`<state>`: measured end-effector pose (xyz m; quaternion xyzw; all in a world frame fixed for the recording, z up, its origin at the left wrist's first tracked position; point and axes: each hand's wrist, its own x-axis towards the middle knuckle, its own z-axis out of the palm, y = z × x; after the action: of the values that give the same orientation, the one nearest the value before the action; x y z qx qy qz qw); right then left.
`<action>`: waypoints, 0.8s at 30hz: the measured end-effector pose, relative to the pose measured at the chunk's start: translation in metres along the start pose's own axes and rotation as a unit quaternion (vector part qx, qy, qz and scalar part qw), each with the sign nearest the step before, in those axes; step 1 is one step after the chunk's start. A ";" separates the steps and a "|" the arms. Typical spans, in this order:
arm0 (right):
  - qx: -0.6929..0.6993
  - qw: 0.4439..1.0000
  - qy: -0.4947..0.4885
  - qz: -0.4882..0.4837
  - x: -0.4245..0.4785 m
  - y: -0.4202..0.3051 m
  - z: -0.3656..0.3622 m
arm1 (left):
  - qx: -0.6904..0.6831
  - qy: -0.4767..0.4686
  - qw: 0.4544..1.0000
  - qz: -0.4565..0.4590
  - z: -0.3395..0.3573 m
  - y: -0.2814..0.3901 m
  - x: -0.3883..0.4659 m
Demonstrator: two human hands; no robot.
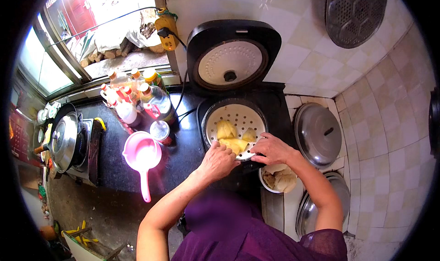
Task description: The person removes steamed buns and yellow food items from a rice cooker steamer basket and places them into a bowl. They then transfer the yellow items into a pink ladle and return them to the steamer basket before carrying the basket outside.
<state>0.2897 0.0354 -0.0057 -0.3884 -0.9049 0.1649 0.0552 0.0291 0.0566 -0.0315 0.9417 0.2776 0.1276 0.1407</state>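
Observation:
A white perforated steamer tray (209, 122) sits in the rice cooker (202, 113), whose lid (231, 60) stands raised behind it. Several pale yellow food pieces (226, 129), perhaps potato or squash, lie on the tray. My left hand (220, 159) is at the tray's near left rim, fingers over the nearest pieces; its fingertips are partly hidden. With thumb and fingers my right hand (270, 148) grips the tray's near right rim. Under my right wrist stands a white bowl (266, 183) with flat pale food pieces (283, 180).
Left on the black counter are a pink ladle (142, 151), a lidded jar (160, 130) and several bottles (154, 98). A covered wok (65, 142) sits on a stove at far left. Metal lids (318, 134) lie at right. A yellow power strip (166, 32) hangs by the window.

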 end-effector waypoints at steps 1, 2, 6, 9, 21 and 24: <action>-0.006 1.000 0.007 -0.008 -0.002 -0.002 0.000 | 0.006 0.005 1.000 0.004 0.003 -0.001 -0.001; -0.011 1.000 0.005 -0.015 -0.002 -0.001 0.002 | 0.012 0.009 1.000 0.009 0.006 -0.001 -0.002; -0.032 0.999 -0.015 -0.038 0.003 0.004 0.000 | 0.025 0.017 0.999 0.023 0.005 -0.006 0.000; -0.005 0.998 -0.036 -0.060 0.009 0.012 -0.006 | 0.026 0.008 0.999 0.021 0.003 -0.008 0.004; -0.015 0.999 0.016 -0.040 0.013 0.001 -0.018 | 0.023 -0.003 0.998 0.059 0.007 -0.020 0.009; -0.007 0.998 -0.035 -0.056 0.018 -0.008 -0.002 | 0.038 -0.004 0.997 0.059 -0.001 -0.013 0.008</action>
<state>0.2719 0.0438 -0.0021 -0.3312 -0.9278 0.1687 0.0302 0.0294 0.0716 -0.0333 0.9617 0.2255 0.1214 0.0976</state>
